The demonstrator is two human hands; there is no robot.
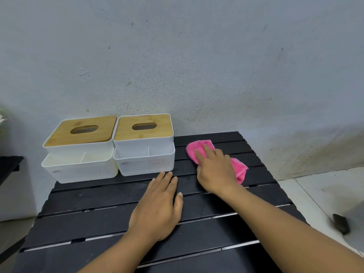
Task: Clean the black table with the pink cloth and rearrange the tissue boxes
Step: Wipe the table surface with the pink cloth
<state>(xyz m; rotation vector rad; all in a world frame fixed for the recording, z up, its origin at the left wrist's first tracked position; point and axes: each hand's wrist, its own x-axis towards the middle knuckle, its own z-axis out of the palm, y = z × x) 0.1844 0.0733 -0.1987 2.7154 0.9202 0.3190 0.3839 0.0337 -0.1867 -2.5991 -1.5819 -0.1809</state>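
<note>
Two white tissue boxes with bamboo lids stand side by side at the back left of the black slatted table [98,223]: the left tissue box [80,148] and the right tissue box [143,144]. A pink cloth [199,147] lies on the table's back right part. My right hand [214,170] presses flat on the cloth with straight fingers, covering its middle. My left hand [159,205] rests flat on the table just in front of the right box, fingers straight, holding nothing.
A grey plaster wall [197,66] rises right behind the table. White floor tiles [325,194] lie to the right, with a small dark object [340,223] on them. Another dark surface edge [9,164] shows at far left.
</note>
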